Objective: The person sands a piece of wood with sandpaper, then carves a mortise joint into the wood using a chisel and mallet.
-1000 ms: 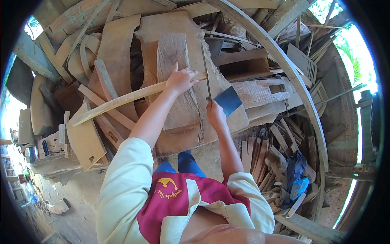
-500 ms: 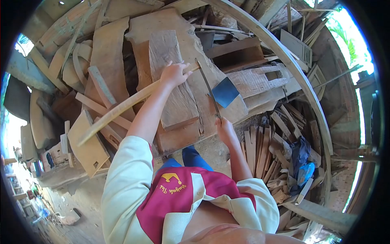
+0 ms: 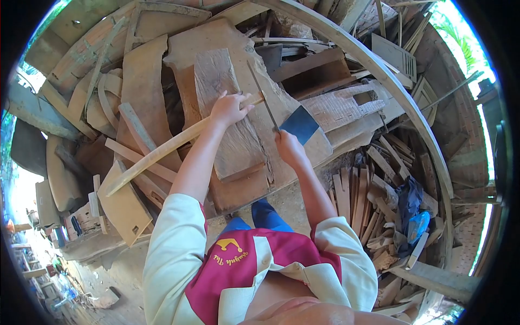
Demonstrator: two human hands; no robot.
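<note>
A long, slightly curved wooden strip [image 3: 168, 147] lies slanting across a thick wooden block [image 3: 216, 70] on the workbench slab [image 3: 184, 38]. My left hand [image 3: 229, 109] is closed over the strip near its right end, pressing it on the block. In my right hand [image 3: 291, 148] is the near end of a thin, dark saw-like blade [image 3: 262, 93], which points away from me. The blade crosses the strip's right end, just beyond my left hand. A dark blue square sheet [image 3: 299, 125] lies on the slab right of the blade.
Boards and offcuts [image 3: 135, 215] lean at the left. A large curved wooden beam [image 3: 401, 89] arches over the right side. Wood scraps [image 3: 360, 200] and a blue plastic bag [image 3: 417, 226] lie at the lower right. A board with a rectangular hole [image 3: 341, 111] rests beyond the sheet.
My right hand has moved forward and slightly left, pushing the blade further across the strip's end. My left hand stays on the strip. The whole view has shifted slightly.
</note>
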